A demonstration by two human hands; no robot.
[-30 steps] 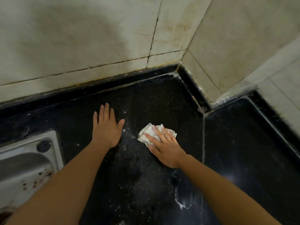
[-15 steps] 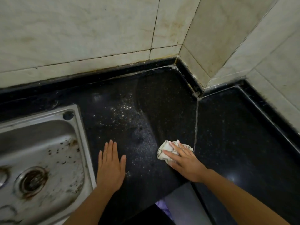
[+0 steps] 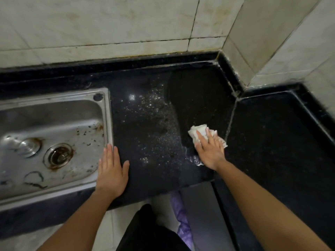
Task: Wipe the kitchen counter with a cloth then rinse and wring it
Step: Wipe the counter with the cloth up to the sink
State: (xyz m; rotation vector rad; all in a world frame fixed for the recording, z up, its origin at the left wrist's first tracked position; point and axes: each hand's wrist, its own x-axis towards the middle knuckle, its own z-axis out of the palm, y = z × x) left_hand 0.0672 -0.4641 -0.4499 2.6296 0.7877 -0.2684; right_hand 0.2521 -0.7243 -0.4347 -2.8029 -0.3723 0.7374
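A crumpled white cloth (image 3: 196,132) lies on the black stone counter (image 3: 148,124), near the seam between two slabs. My right hand (image 3: 209,150) presses flat on the cloth with straight fingers and covers its near half. Flat on the counter, my left hand (image 3: 112,171) rests beside the right rim of the steel sink (image 3: 54,142), fingers straight and holding nothing. White specks and a wet smear cover the counter between my hands. A darker wiped strip runs from the back edge down to the cloth.
The sink has a rusty drain (image 3: 59,156) and stains in its basin. Pale tiled walls (image 3: 108,24) meet in a corner at the back right. A second black slab (image 3: 281,142) extends to the right. Below the counter's front edge is floor and purple fabric (image 3: 181,223).
My right hand has dragged the cloth from the back of the counter toward the front edge, leaving a darker strip. The left hand slid back beside the sink. The view tilted down.
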